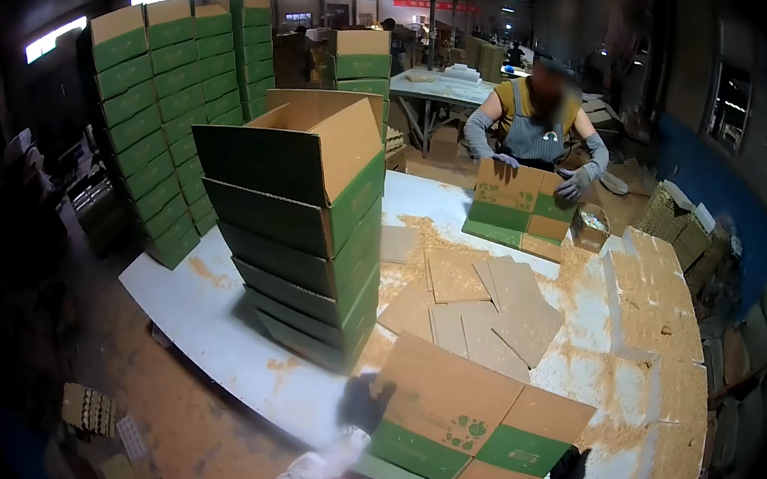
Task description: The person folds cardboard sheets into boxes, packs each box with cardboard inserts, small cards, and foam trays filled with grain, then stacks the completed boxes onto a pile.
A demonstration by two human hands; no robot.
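A flat-folded cardboard box (pixel 450 406), brown with green panels and a green print, stands tilted up at the near edge of the table. My left hand (pixel 364 402), in a dark glove, grips its left edge. At the lower right edge of the same box is my right hand (pixel 569 470), also dark-gloved and closed on the cardboard, partly hidden. Just beyond lie several loose cardboard sheets (pixel 516 310). To the left rises a tall stack of nested green boxes (pixel 344 254), the top one with its flaps up.
Across the table a co-worker (pixel 535 129) in grey sleeves holds a similar box (pixel 504 205). Sawdust-covered white blocks (pixel 660 325) line the right side. More green box stacks (pixel 148 121) stand at the left, and a small carton (pixel 590 229) sits near the co-worker.
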